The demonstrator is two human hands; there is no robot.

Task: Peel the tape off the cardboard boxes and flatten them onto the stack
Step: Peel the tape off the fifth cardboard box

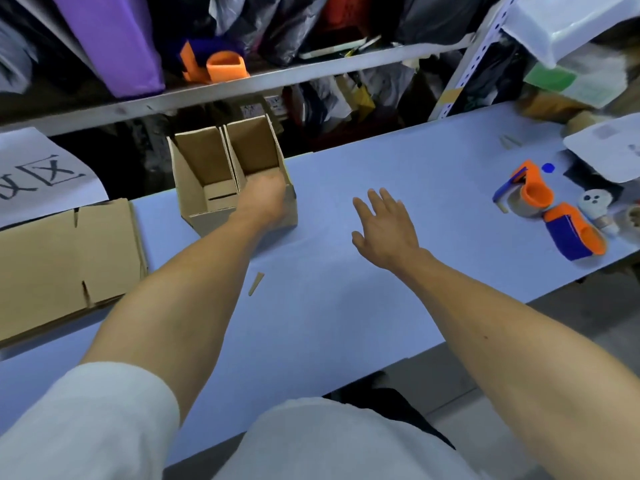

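left hand [265, 199] grip holds the right box [242, 174] edge; right hand [384, 226] spread wide above the blue table [346, 306].

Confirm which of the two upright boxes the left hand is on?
The right-hand box: the left hand grips its near wall. The box beside it is untouched.

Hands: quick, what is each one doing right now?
Left hand: grips the near rim of the right cardboard box.
Right hand: open, holding nothing.

Left hand [265, 199] gripping open cardboard box [204, 168], right hand [384, 226] spread above table [346, 306]
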